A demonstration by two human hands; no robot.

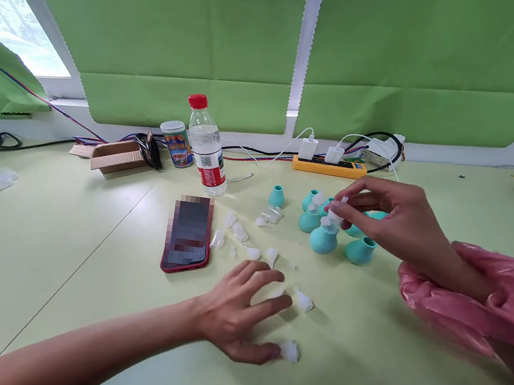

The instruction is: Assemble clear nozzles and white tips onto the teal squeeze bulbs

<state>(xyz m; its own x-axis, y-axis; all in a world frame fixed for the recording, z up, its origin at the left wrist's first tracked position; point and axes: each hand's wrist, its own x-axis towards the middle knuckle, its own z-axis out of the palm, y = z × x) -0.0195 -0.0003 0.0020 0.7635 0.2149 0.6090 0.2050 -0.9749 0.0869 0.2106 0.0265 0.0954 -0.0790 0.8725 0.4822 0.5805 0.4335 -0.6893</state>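
My right hand (381, 218) pinches a translucent white nozzle (338, 211) at the mouth of a teal rubber bulb (323, 241); whether it is seated there, I cannot tell. Another teal bulb (309, 221) just behind carries a white tip. Several more bulbs stand around, including an open-necked one (360, 250) at the right and another (277, 196) further left. With fingers spread, my left hand (241, 313) is low over the table, its thumb beside a small white plastic piece (290, 351). A loose white nozzle (304, 300) lies just beyond its fingers.
Several clear and white plastic parts (239, 232) lie beside a phone (188, 234). Behind are a water bottle (207, 154), a canister (177, 144), an open cardboard box (119, 157) and a yellow power strip (329, 167) with cables. A pink sleeve (465, 296) covers my right forearm.
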